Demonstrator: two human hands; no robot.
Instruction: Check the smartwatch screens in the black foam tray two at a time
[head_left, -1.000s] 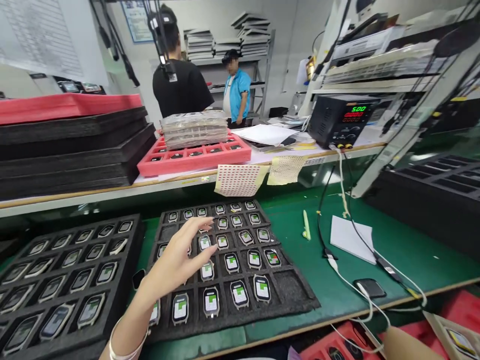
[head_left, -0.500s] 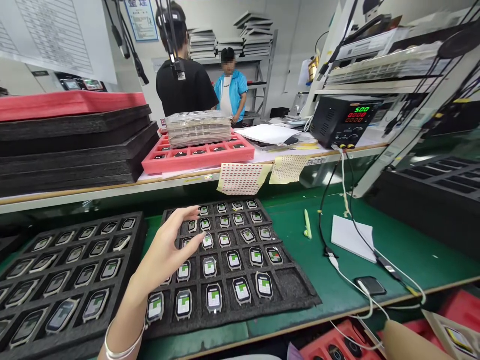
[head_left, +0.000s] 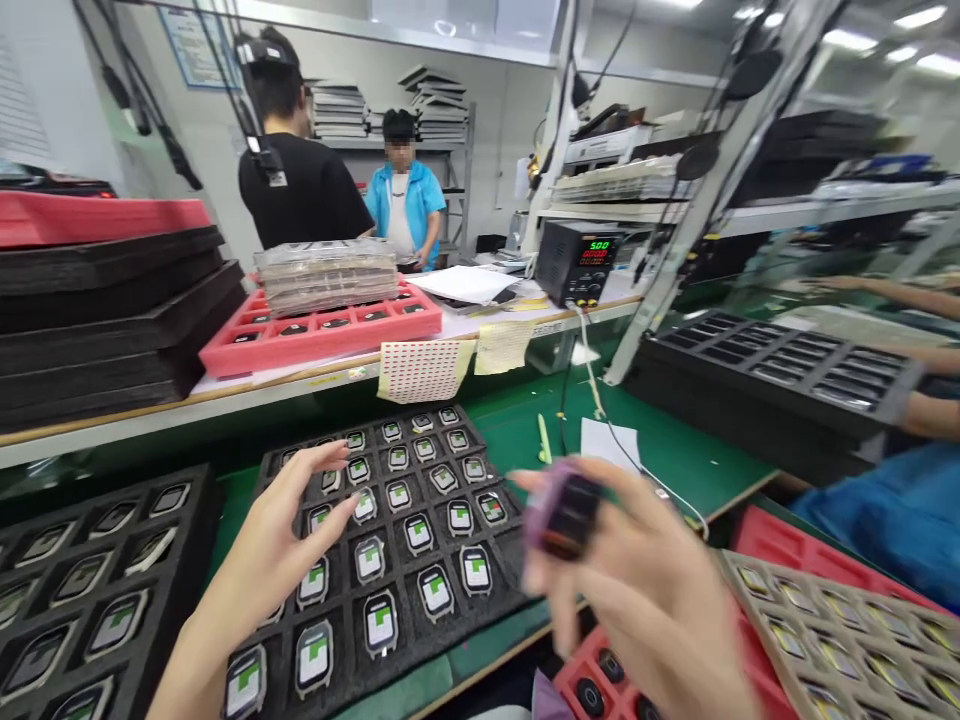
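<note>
My left hand [head_left: 281, 535] hovers over the left part of a black foam tray [head_left: 360, 680], thumb and fingers apart, with nothing in it. Square smartwatch bodies [head_left: 380, 622] with white and green screens fill most of the tray's compartments. Right of the tray, my right hand [head_left: 645, 580] is raised and smeared by motion. In its fingers is a dark-faced smartwatch [head_left: 576, 512], along with a purple cloth [head_left: 538, 515] at the watch's left side.
Another black tray of watches [head_left: 82, 575] stands at left. Red trays [head_left: 787, 550] and a beige tray [head_left: 847, 640] lie at lower right. A power supply [head_left: 576, 262] sits on the shelf. Beside a black tray [head_left: 780, 360] a co-worker's arm [head_left: 930, 410] reaches in.
My right hand has come up from the lower right edge, now holding the watch and cloth. My left hand keeps its spread pose over the tray. The view has turned right.
</note>
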